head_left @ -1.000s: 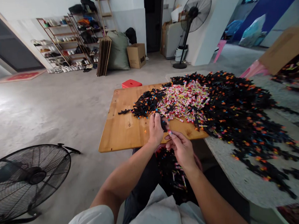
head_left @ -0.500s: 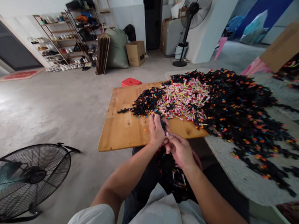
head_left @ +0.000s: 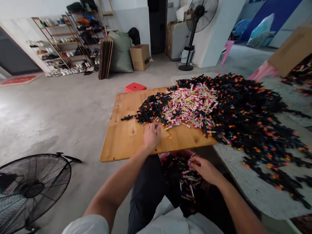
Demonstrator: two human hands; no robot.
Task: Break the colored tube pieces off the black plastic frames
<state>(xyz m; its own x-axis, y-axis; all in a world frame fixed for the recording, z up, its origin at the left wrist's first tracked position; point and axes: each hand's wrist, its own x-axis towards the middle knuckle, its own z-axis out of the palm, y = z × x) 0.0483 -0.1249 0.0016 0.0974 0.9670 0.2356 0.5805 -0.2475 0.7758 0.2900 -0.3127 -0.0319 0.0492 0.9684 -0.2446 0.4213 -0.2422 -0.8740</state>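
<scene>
My left hand (head_left: 152, 135) is over the wooden board (head_left: 120, 143), its fingers curled at the near edge of a small heap of black toy guns (head_left: 153, 105) with orange and blue bits. What its fingertips hold, if anything, is hidden. Beside that heap lies a pile of small pink, white and yellow tubes (head_left: 190, 103). My right hand (head_left: 204, 168) hangs over the basin (head_left: 188, 152) below the board, thumb and fingers pinched together; anything between them is too small to name. Black toy guns with pale tubes (head_left: 184, 182) fill the basin.
A large heap of black toy guns (head_left: 249, 108) spreads across the stone-like table (head_left: 234, 168) at right. A red stool (head_left: 135, 87) stands behind the board. On the left floor is a fan (head_left: 34, 189); a standing fan (head_left: 199, 11) and a cardboard box (head_left: 140, 57) are farther back.
My hands were together at the board's front edge around a black toy gun. They have parted: the left moved left over the board, the right moved down and right over the basin.
</scene>
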